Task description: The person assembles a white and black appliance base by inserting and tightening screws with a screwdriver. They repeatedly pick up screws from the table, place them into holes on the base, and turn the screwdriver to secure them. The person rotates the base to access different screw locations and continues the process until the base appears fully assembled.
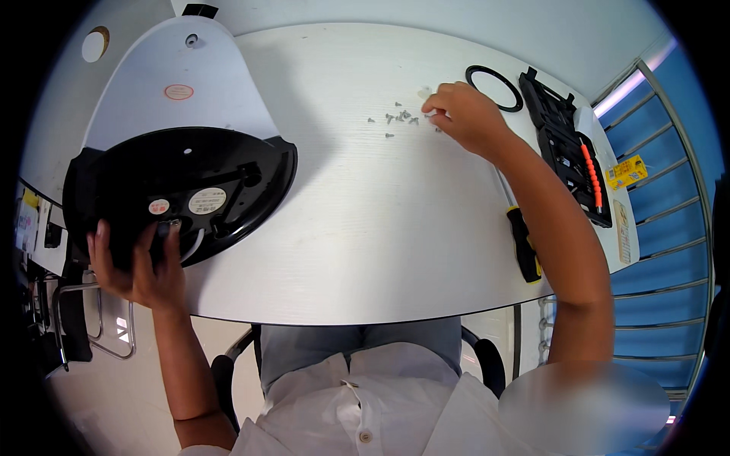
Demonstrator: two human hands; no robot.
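Pale buttoned shirt [365, 399] sits nearest. Left grip [144, 262] rests spread-fingered on the black appliance base [163, 171] — whether it grasps anything, I cannot tell. Right grip [438, 109], fingers drawn together, is just right of loose screws [404, 116] on the white bench [342, 228]; any hold there is hidden. Probably best: steady the base, pinch one screw at a time. A screwdriver [522, 245] lies below the right grip.

A bright room with pale walls [327, 11] and a curved white table [334, 251].
Metal railing [696, 174] lines the right side before a blue surface [673, 95], with a bright strip of light [660, 57] above; below, the light floor [129, 395] looks glossy, and a black chair armrest [222, 384] stands near the table's front edge.
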